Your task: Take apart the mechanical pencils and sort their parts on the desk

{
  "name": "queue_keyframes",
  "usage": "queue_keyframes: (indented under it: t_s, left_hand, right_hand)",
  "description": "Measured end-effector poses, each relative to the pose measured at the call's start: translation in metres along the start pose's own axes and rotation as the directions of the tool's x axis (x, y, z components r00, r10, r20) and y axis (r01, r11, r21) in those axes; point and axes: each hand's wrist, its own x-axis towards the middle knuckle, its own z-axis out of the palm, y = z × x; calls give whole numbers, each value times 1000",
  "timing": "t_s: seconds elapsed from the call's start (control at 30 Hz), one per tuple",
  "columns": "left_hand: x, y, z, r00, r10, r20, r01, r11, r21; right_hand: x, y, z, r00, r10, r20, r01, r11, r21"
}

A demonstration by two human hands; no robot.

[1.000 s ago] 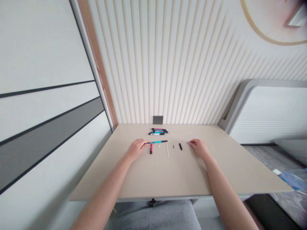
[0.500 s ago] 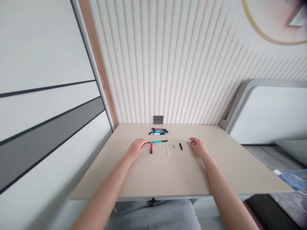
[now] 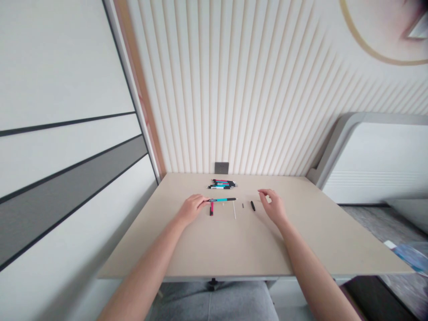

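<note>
Rising slightly toward the upper left, our right hand (image 3: 272,206) has left the spot right of the black piece (image 3: 253,206), and the tiny part that lay at its fingertips no longer shows there. Its thumb and forefinger are drawn close, with a narrow gap; we cannot tell whether the tiny part is between them. Our left hand (image 3: 194,207), left of centre in the lower half of the frame, grips the blue pen (image 3: 222,199) by its left end, so the pen lies almost level across the centre with its tip pointing right. Below it, on the surface (image 3: 214,249), are a red-and-black piece (image 3: 211,209), a white rod (image 3: 234,211) and a small grey piece (image 3: 243,205); above it is a pile of pens (image 3: 222,183).

We judge that a loose pinch on the right could let so small a part slip and roll off. Holding the pen by one end leaves its tip free to swing, and dipping it could knock the white rod or the grey piece out of place.
</note>
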Motion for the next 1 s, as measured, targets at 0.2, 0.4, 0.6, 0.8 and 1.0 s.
queue_keyframes:
  t_s: [0.2,0.4,0.6,0.8,1.0]
  left_hand:
    - [1,5,3,996,82,40,-82,997,5]
    - [0,4,5,991,113,75,-116,992,41]
    - [0,3,6,989,116,95,-121,992,46]
    - [0,4,5,989,109,101,-113,993,36]
    - [0,5,3,991,103,87,-104,995,10]
  right_hand:
    - [-12,-49,30,954,-154,258,141,988,68]
    - [-16,-46,36,901,-170,399,177,984,18]
    - [-15,-43,38,920,-175,349,181,983,18]
    - [-15,-49,35,925,-263,276,281,959,-27]
    - [-16,-59,30,921,-318,226,343,936,-78]
